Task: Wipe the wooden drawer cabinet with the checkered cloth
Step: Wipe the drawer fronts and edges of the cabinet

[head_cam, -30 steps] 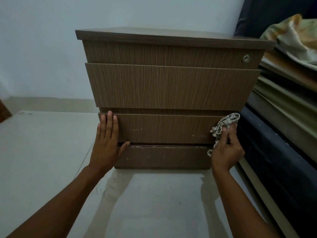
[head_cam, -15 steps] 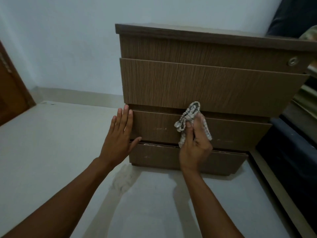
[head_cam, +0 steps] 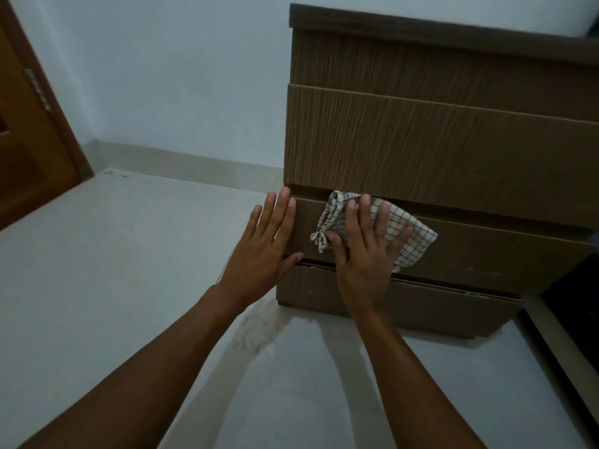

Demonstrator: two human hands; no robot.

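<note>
Checkered cloth pressed flat against the third drawer front, at its left end.

The checkered cloth (head_cam: 405, 233) lies spread on the third drawer front (head_cam: 486, 251) of the wooden drawer cabinet (head_cam: 437, 140), just below the gap under the second drawer. The right hand (head_cam: 363, 254) presses it there with straight, splayed fingers pointing up, thumb out to the left over the bunched edge, forearm reaching in from below. The left hand (head_cam: 262, 251) rests flat beside it on the cabinet's left edge, fingers straight and together, holding nothing. The cabinet stands on a pale floor (head_cam: 129, 254) against a light wall (head_cam: 178, 76); a brown door (head_cam: 29, 140) shows at far left.
</note>
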